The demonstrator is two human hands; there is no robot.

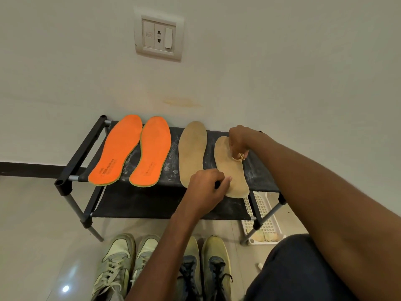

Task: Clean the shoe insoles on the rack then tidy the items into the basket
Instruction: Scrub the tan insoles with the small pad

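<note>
Both hands work the right-most tan fabric insole (231,168) on the black two-tier shoe rack (86,148): the right hand (237,141) pinches a small crumpled yellowish cloth (238,157) against its middle, while the left hand (206,189) pins the heel end with curled fingers. Rubbing should probably run along the insole's length under steady heel pressure. A white perforated plastic basket (263,216) waits beneath the rack's right end.

Home entryway: shoe rack (86,148), sneakers (121,263), wall socket (158,36).

Four insoles (193,153) lie side by side on the rack (86,148), shoes (165,268) on the floor before it, basket (263,216) under its right end.
</note>
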